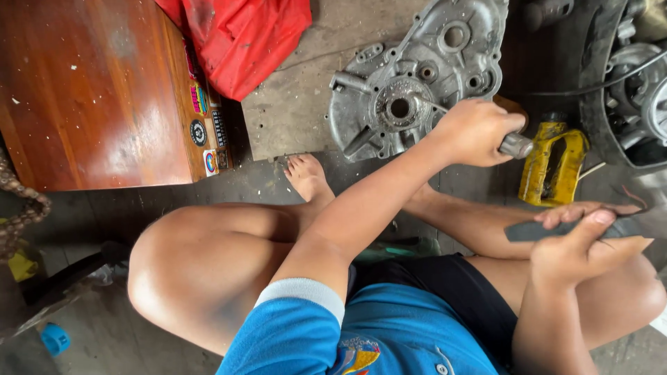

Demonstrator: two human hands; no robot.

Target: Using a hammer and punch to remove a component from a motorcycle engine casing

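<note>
Head view: right hand (580, 246) pinches a flat dark strip (556, 229) above the knee, kept clear of the floor. Farther out, left hand (476, 132) is clenched on a metal tool handle (516, 146), its thin tip reaching the grey engine casing (410, 76), which lies flat on the concrete floor (292, 111) beside a yellow part (554, 163).

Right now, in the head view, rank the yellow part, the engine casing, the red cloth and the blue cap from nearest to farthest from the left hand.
From the left hand:
1. Yellow part, just right of it on the floor.
2. Engine casing, just up-left; nearly as close as the yellow part.
3. Red cloth, far up-left by the wooden board.
4. Blue cap, bottom-left corner.
</note>
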